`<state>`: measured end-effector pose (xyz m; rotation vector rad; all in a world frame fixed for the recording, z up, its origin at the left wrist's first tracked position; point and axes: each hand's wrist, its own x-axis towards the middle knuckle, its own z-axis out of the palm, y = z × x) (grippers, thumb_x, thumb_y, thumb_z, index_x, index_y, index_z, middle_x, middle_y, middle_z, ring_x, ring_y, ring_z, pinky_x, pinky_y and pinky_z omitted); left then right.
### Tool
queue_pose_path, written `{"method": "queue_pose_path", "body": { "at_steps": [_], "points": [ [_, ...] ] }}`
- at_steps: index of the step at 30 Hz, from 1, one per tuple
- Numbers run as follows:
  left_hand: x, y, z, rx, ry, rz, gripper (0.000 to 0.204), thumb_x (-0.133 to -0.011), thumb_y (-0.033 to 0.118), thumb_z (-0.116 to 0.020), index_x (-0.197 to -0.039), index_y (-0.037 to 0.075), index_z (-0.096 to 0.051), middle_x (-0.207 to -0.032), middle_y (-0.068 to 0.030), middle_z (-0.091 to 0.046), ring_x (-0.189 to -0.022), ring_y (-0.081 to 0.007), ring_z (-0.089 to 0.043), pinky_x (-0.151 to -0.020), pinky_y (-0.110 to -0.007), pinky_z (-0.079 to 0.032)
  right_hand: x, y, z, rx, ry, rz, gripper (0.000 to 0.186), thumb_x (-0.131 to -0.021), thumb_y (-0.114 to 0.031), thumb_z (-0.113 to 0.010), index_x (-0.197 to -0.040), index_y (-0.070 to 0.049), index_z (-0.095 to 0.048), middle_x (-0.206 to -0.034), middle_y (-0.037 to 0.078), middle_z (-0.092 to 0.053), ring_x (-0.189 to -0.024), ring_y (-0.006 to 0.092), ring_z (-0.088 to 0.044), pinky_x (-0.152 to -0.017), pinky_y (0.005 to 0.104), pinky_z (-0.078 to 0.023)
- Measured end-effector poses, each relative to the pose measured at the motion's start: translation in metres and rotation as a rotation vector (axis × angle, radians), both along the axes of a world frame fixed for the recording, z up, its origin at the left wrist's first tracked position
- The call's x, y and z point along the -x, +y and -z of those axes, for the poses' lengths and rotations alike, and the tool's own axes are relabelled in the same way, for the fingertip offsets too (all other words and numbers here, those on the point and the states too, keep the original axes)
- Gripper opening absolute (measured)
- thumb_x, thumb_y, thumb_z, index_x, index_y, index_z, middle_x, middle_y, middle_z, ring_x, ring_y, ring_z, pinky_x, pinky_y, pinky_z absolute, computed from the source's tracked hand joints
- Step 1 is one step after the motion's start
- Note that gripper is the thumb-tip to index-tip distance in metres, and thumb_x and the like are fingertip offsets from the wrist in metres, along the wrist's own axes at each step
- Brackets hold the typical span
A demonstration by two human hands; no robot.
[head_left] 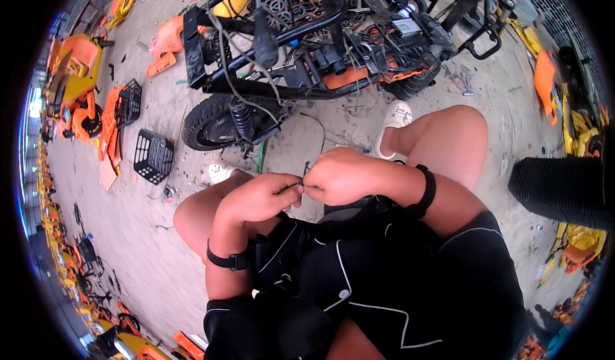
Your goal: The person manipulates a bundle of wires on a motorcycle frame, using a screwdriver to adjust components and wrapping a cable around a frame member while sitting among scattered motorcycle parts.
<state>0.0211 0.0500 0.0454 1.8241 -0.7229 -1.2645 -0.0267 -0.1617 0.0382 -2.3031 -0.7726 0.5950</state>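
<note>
My left hand [259, 198] and my right hand [339, 175] meet in front of my lap, fingertips pinched together. Between them is a thin dark strip [306, 167], like a short piece of wire or cable; most of it is hidden by my fingers. Ahead of my hands stands a stripped scooter frame [301, 92] of black tubing, with a rear wheel [214, 126] and shock absorber at its left. Exposed wiring and dark electrical parts [391, 52] fill its right part. A loose grey cable [224, 39] hangs over the frame.
Black plastic crates [154, 157] and orange panels [170, 37] lie on the concrete floor to the left. Behind the frame is a heap of metal parts [301, 4]. A black ribbed object [557, 190] stands at the right. Wire scraps [355, 111] lie near my feet.
</note>
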Motion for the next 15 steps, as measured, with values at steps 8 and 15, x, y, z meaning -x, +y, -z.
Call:
{"method": "queue_pose_path", "body": {
  "at_steps": [8, 15],
  "points": [
    [0.006, 0.003, 0.006, 0.025, 0.14, 0.032, 0.034, -0.103, 0.027, -0.042, -0.106, -0.001, -0.061, -0.09, -0.0039, -0.065, -0.076, -0.0132, -0.058, -0.074, -0.028, -0.049, -0.002, -0.002, -0.004, -0.048, 0.085, -0.034, 0.029, -0.09, -0.026, -0.048, -0.086, -0.005, -0.067, -0.079, 0.019, -0.065, -0.076, 0.0404, -0.062, -0.068, 0.0484, -0.049],
    [0.005, 0.01, 0.015, 0.066, 0.225, 0.133, 0.032, -0.102, 0.023, -0.042, -0.106, -0.001, -0.061, -0.091, -0.0052, -0.067, -0.075, -0.014, -0.06, -0.074, -0.028, -0.049, 0.003, 0.001, 0.003, -0.039, 0.12, -0.123, 0.029, -0.09, -0.025, -0.047, -0.088, -0.002, -0.066, -0.081, 0.02, -0.066, -0.077, 0.0408, -0.061, -0.07, 0.0481, -0.049]
  ]
}}
